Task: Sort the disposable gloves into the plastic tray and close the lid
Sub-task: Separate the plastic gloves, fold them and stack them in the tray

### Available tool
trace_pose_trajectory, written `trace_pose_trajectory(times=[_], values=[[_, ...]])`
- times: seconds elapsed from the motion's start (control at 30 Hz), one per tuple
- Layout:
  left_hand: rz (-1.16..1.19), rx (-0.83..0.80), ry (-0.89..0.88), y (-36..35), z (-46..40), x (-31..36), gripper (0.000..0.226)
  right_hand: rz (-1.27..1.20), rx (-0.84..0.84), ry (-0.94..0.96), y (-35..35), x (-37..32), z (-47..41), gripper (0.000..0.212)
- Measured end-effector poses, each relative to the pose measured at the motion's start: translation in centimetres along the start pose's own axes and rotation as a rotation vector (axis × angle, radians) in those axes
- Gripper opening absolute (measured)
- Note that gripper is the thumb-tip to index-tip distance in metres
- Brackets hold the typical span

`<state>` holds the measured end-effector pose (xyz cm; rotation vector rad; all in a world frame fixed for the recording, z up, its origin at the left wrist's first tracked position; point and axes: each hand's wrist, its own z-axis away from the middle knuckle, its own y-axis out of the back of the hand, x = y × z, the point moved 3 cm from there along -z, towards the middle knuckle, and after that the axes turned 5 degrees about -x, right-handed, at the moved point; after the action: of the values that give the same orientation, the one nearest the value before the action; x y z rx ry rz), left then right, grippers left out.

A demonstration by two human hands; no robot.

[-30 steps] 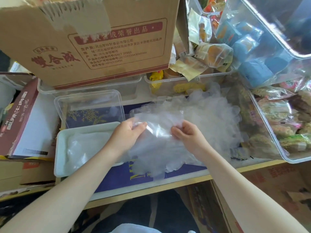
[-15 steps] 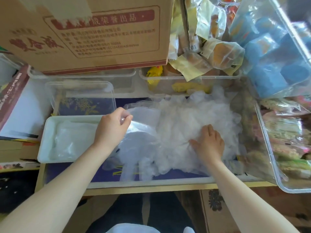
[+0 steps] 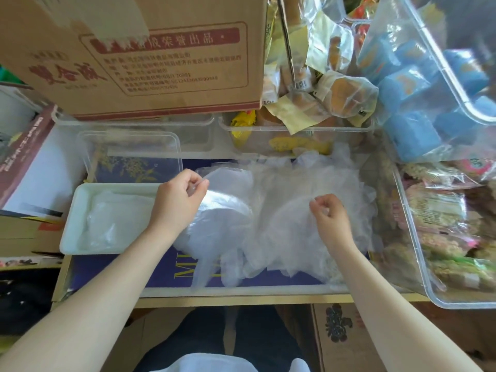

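At the far left of the cluttered bench, a maroon-edged box (image 3: 24,157) leans beside the white plastic tray (image 3: 70,226), and inside that tray a few flattened clear gloves (image 3: 107,224) already lie in a thin layer. Just behind the tray sits its clear lid (image 3: 128,154), off and resting on the blue printed sheet (image 3: 139,173), with a big brown cardboard carton (image 3: 150,55) stacked above on a clear bin.

Moving right, the left hand (image 3: 177,202) hovers at the tray's right edge, fingers curled, thumb and forefinger pinching the cuff of one clear disposable glove (image 3: 222,208); the glove hangs down and right from that pinch, its finger ends trailing toward the front edge of the bench. It overlaps the pile of loose gloves (image 3: 308,189), a crumpled translucent heap filling the middle of the bench.

Further right, the right hand (image 3: 330,213) is down on the heap, fingers bent, fingertips nipping a fold of glove film from the top of the pile. The two hands are well apart.

Beyond, wrapped pastries (image 3: 341,95) spill over a clear bin (image 3: 295,130), blue packets (image 3: 418,103) fill a tilted tub, and snack packs (image 3: 445,224) sit in the container at the right edge.
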<state>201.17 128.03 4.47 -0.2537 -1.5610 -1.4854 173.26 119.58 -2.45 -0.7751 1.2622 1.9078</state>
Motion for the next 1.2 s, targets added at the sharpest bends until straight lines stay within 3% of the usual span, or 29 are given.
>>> trace_pose_trajectory(times=[0.17,0.27,0.37,0.53,0.63,0.7,0.77,0.83,0.9,0.97,1.07,1.2], values=[[0.042,0.004,0.005,1.3,0.0,-0.9,0.018,-0.515,-0.288,0.206,0.2,-5.3,2.7,0.017],[0.041,-0.003,-0.016,2.0,0.2,-1.3,0.018,-0.708,-0.240,0.115,-0.1,-6.9,3.5,0.031],[0.048,-0.008,-0.017,2.5,0.6,-1.9,0.019,-0.415,-0.013,0.005,-1.2,-6.1,3.0,0.031],[0.051,-0.044,-0.027,2.4,0.9,-3.4,0.018,0.022,0.094,-0.004,-3.4,-1.9,2.0,0.013],[0.031,-0.055,-0.036,2.4,1.1,-3.9,0.019,0.284,0.098,0.018,-4.2,-0.7,2.1,0.035],[0.019,-0.065,-0.039,2.4,1.0,-4.1,0.019,0.547,0.124,0.220,-4.6,-1.1,3.3,0.039],[0.016,-0.074,-0.040,2.4,0.7,-4.3,0.019,0.756,0.028,0.520,-5.8,-1.1,5.3,0.036],[0.019,-0.083,-0.051,2.4,0.4,-4.4,0.018,0.919,-0.233,0.575,-7.2,-0.1,7.1,0.051],[0.025,-0.096,-0.060,2.4,0.2,-4.5,0.018,0.982,-0.384,0.378,-7.8,1.4,7.4,0.070],[0.039,-0.102,-0.073,2.3,0.1,-4.5,0.017,0.997,-0.370,0.251,-7.8,2.3,7.2,0.076],[0.057,-0.099,-0.090,2.5,-0.1,-4.6,0.017,0.950,-0.249,0.312,-7.8,2.0,6.8,0.050],[0.032,-0.086,-0.136,3.1,-0.4,-4.5,0.018,0.922,-0.284,0.282,-7.6,2.0,6.0,0.044]])
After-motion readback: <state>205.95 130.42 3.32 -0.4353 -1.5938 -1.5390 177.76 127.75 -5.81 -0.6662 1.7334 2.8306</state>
